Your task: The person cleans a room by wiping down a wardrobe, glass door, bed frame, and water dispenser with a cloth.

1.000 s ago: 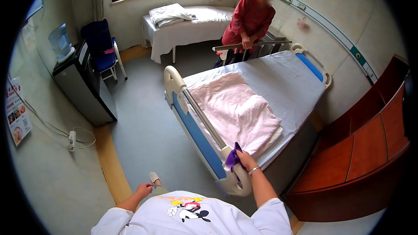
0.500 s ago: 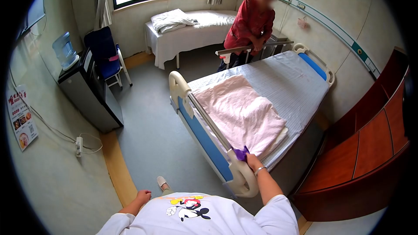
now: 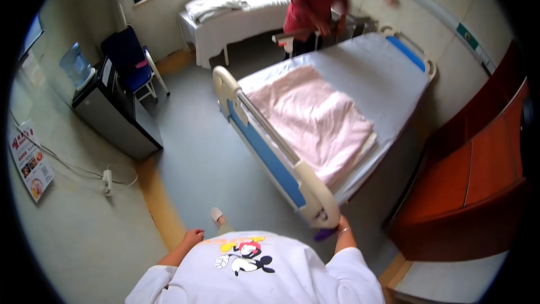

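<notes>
My right hand (image 3: 341, 226) is at the near lower corner of the bed's footboard (image 3: 318, 194), partly hidden behind its cream edge. It holds a purple cloth (image 3: 324, 235) against the footboard's outer side. At my left side, my left hand (image 3: 194, 236) hangs beside my white shirt with its fingers curled and nothing visible in them. A folded pink blanket (image 3: 315, 118) lies on the foot end of the bed (image 3: 365, 70).
A person in red (image 3: 318, 0) stands at the bed's far side rail. A second bed (image 3: 242, 31) is under the window. On the left are a blue chair (image 3: 132, 65) and a black cabinet (image 3: 121, 112) with a water bottle (image 3: 76, 63). Wooden cabinets (image 3: 450, 191) stand on the right.
My right hand has moved with the purple cloth from the top of the footboard down to its lower near corner. My view has tilted down. The person in red has shifted their arms.
</notes>
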Motion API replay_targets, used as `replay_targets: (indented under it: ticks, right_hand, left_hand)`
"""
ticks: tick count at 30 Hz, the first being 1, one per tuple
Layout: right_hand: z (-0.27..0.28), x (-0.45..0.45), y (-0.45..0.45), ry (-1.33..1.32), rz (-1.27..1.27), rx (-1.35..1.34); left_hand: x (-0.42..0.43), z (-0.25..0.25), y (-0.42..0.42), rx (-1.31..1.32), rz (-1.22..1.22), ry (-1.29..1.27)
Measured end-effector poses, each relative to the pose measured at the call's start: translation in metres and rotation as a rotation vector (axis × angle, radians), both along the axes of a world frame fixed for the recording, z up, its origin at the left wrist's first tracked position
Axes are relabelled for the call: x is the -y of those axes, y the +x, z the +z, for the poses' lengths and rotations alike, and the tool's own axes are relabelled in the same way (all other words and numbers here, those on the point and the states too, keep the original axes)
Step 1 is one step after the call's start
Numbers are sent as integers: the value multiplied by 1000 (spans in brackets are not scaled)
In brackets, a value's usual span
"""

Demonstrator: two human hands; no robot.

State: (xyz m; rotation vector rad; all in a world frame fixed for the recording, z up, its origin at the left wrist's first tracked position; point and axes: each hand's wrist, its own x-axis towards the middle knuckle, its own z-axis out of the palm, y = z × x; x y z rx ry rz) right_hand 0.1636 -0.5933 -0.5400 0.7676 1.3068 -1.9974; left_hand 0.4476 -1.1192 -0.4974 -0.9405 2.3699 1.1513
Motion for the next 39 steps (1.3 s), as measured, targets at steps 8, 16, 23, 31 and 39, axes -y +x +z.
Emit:
replay_targets:
  ticks: [8, 16, 23, 31, 39]
  right_hand:
    - [77, 21, 31, 71, -285, -57]
    - [168, 86, 27, 1231, 65, -717]
    - [220, 166, -12, 1675, 618, -1468]
    - [201, 274, -93, 1624, 746, -1570]
    - [192, 381, -174, 1523, 779, -1636]
  left_hand:
    - [-20, 13, 2, 68, 19, 57]
    - [-21, -12, -10, 51, 41, 164]
    - [-14, -12, -15, -53, 68, 186]
    - [17, -19, 54, 2, 205, 68]
    - [25, -41, 112, 106, 317, 46]
